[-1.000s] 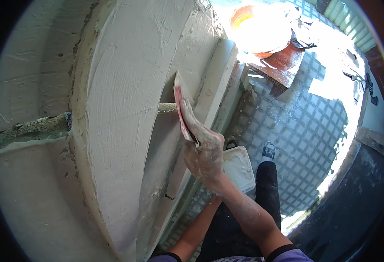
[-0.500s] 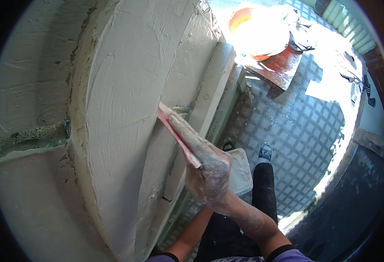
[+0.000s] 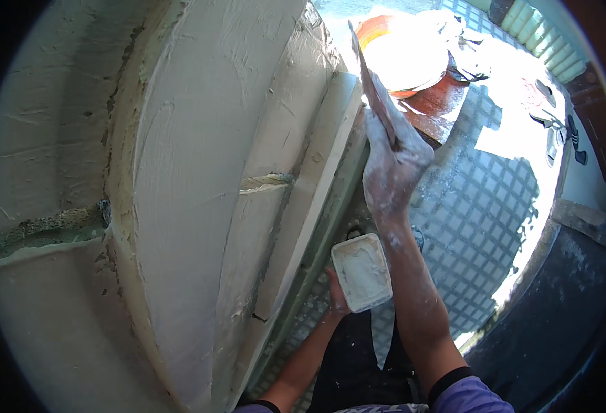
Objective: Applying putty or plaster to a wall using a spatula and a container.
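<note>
My right hand [image 3: 394,168], pale with plaster, is closed round a flat plastering blade [image 3: 370,86] seen nearly edge-on. The hand is raised off the wall, beyond the ledge, and the blade's tip points away from me. My left hand [image 3: 337,292] grips the left side of a rectangular tub [image 3: 362,272] holding white plaster; most of its fingers are hidden by the tub. On the left rises the wall face [image 3: 186,172], coated with fresh plaster that carries smear marks. A gap [image 3: 267,182] with rough edges crosses the strip beside it.
A ledge [image 3: 310,179] runs along the wall. An orange bucket [image 3: 375,29], washed out by sunlight, stands on a brown board [image 3: 435,107] at the far end. Sandals [image 3: 576,138] lie far right on the tiled floor [image 3: 475,213]. A dark panel [image 3: 551,323] fills the lower right.
My right hand has lifted the blade off the wall and swung it away and to the right. My left hand now shows, with the tub slightly nearer the wall.
</note>
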